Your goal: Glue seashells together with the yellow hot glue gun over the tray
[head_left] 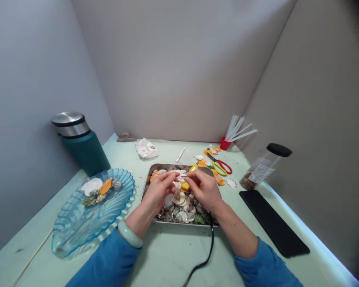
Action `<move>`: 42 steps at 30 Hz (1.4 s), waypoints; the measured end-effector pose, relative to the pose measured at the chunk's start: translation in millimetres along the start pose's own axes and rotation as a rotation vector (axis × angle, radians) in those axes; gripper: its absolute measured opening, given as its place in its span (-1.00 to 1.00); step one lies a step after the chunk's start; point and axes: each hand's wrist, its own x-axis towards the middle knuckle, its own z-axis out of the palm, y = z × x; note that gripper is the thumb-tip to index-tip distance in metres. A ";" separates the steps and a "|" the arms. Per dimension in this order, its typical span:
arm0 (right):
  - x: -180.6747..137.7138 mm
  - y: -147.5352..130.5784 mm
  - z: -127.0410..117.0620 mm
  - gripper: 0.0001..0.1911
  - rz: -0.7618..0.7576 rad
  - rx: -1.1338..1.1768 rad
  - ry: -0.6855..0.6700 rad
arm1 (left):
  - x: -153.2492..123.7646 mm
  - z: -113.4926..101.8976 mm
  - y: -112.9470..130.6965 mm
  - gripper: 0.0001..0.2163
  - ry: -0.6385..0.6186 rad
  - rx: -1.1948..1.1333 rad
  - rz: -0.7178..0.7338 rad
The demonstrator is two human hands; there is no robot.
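Both my hands meet above a metal tray (147, 184) filled with several seashells. My left hand (159, 189) and my right hand (206, 188) each pinch the same small pale shell (182, 175) between fingertips, over the tray's far half. A black cable (210, 247) runs from under my right wrist toward me. A pale green bangle (129, 234) sits on my left wrist. Blue sleeves cover both forearms.
A blue shell-shaped glass dish (77, 223) holding a few shells lies at the left. A teal flask (82, 145) stands behind it. Scissors (221, 164), loose shells, a red cup of white sticks (227, 141), a tilted jar (265, 165) and a black flat object (272, 221) are on the right.
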 end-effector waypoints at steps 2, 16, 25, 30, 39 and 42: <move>0.1 0.1 0.1 -0.88 -0.001 -0.002 -0.003 | -1.9 3.9 -1.1 -0.69 -0.008 0.137 0.058; 0.3 0.6 1.1 -0.90 -0.039 0.024 -0.037 | -4.5 9.5 0.0 -0.70 0.025 0.321 0.148; -0.4 1.0 1.4 -0.92 -0.066 0.015 -0.049 | -2.9 8.2 -2.2 -0.80 0.021 0.285 0.196; -0.6 1.7 1.2 -0.91 -0.059 0.027 -0.044 | -3.2 10.0 -1.2 -0.79 0.026 0.285 0.162; 0.6 -0.6 0.3 -0.90 -0.051 0.025 -0.040 | -5.1 11.6 0.5 -0.74 0.015 0.296 0.143; 0.2 0.5 0.9 -0.90 -0.048 0.015 -0.045 | -4.6 12.1 0.5 -0.74 0.014 0.276 0.141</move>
